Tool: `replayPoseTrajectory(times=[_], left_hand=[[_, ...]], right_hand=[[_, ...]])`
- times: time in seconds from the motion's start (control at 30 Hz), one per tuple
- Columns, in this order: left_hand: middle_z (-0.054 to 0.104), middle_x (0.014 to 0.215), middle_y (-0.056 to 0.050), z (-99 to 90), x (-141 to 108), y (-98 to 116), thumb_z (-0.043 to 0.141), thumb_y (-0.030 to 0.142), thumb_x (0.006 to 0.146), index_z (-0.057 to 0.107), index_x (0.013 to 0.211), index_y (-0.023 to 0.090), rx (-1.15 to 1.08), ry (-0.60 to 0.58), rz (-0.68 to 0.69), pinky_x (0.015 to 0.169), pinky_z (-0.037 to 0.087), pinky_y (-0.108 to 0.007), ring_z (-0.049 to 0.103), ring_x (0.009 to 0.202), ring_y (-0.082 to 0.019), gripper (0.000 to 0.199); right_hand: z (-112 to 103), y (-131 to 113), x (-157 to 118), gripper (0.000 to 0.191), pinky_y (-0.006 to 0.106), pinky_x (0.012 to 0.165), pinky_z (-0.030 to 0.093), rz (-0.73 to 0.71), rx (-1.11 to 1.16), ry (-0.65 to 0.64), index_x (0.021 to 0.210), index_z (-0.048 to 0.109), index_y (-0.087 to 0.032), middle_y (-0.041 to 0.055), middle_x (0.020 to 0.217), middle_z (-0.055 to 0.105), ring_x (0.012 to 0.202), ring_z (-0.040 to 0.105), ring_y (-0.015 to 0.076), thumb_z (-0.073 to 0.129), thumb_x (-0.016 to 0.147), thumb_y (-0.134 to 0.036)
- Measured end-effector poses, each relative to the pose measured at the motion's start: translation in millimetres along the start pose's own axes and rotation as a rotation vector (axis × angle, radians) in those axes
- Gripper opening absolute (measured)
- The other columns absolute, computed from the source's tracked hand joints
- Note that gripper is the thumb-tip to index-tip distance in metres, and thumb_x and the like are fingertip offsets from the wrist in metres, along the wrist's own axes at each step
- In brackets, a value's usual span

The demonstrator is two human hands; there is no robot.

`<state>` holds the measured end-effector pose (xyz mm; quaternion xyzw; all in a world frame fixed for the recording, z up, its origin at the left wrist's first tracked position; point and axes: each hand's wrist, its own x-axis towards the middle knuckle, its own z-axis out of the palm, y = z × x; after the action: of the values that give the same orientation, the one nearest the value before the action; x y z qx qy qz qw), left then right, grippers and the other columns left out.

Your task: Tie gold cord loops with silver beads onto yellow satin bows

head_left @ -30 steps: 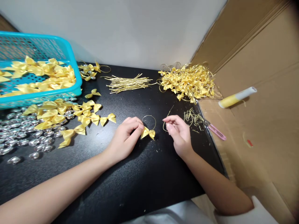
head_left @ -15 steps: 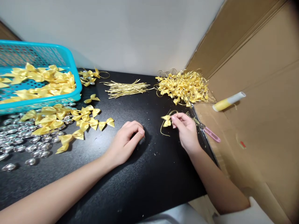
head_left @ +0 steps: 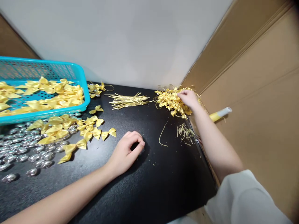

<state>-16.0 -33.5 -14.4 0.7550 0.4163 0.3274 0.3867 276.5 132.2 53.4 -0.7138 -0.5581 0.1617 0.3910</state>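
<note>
My left hand [head_left: 130, 149] rests on the black table [head_left: 130, 199], fingers curled in toward the thumb, with nothing seen in it. At the back right my right hand [head_left: 189, 98] reaches over a heap of yellow ribbon bows with gold wire loops [head_left: 170, 102]. Its fingertips are pinched on a yellow bow at the top of the heap; the bow blends with the others. A single bent gold wire [head_left: 160, 137] lies on the table between my hands.
A turquoise basket [head_left: 85, 90] of yellow bows stands at the left. Before it lie loose bows [head_left: 87, 135] and silver beads [head_left: 46, 163]. Gold wire pieces [head_left: 129, 101] lie at the back, clippings [head_left: 184, 132] near the right edge. A cardboard wall [head_left: 261, 93] bounds the right.
My right hand has carried the wire-looped bow away from the table's middle right, up to the heap. The bent wire stays on the table. My left hand keeps its place; the view has tilted slightly.
</note>
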Motion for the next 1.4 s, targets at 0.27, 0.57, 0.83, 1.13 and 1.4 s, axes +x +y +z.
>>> replayPoseTrajectory(times=[0.27,0.57,0.83,1.13,1.4], left_hand=[[0.059,0.079,-0.001,-1.9,-4,5,0.047,0.022,0.094,0.052,0.073,0.019,-0.010,0.104,0.081,0.076,0.040,-0.032,0.052,0.080,-0.017,0.022],[0.063,0.080,-0.003,-2.9,-10,14,0.047,0.017,0.091,0.055,0.075,0.020,0.184,0.157,0.273,0.079,0.040,-0.036,0.054,0.082,-0.018,0.018],[0.065,0.100,-0.008,-105.9,14,9,0.068,0.038,0.077,0.075,0.080,0.027,0.906,0.143,-0.020,0.082,0.040,-0.049,0.054,0.097,-0.034,0.013],[0.064,0.102,-0.009,-129.2,-2,0,0.072,0.034,0.075,0.075,0.097,0.026,1.101,-0.141,-0.052,0.087,0.043,-0.049,0.056,0.101,-0.034,0.024],[0.068,0.096,-0.009,-121.2,4,-11,0.063,0.047,0.080,0.075,0.093,0.025,1.082,-0.079,-0.004,0.077,0.044,-0.042,0.058,0.092,-0.031,0.029]], right_hand=[[-14,0,-63,0.019,0.027,0.060,0.036,-0.202,0.017,0.252,0.094,0.062,-0.013,-0.0032,0.065,0.050,0.055,0.041,0.0108,0.057,0.079,-0.023],[11,-7,-203,0.012,0.023,0.055,0.039,-0.516,0.012,-0.195,0.079,0.064,-0.020,-0.0016,0.067,0.059,0.055,0.049,0.0093,0.054,0.084,-0.015],[29,-8,-217,0.014,0.023,0.061,0.042,-0.641,0.010,-0.336,0.080,0.063,-0.018,-0.0006,0.069,0.061,0.061,0.055,0.0103,0.053,0.084,-0.010],[36,-2,-225,0.013,0.024,0.063,0.043,-0.677,0.042,-0.321,0.082,0.063,-0.019,-0.0010,0.070,0.062,0.063,0.056,0.0101,0.055,0.087,-0.010],[23,8,-202,0.009,0.026,0.057,0.041,-0.457,-0.014,-0.033,0.081,0.065,-0.019,-0.0014,0.068,0.059,0.056,0.047,0.0107,0.058,0.084,-0.014]])
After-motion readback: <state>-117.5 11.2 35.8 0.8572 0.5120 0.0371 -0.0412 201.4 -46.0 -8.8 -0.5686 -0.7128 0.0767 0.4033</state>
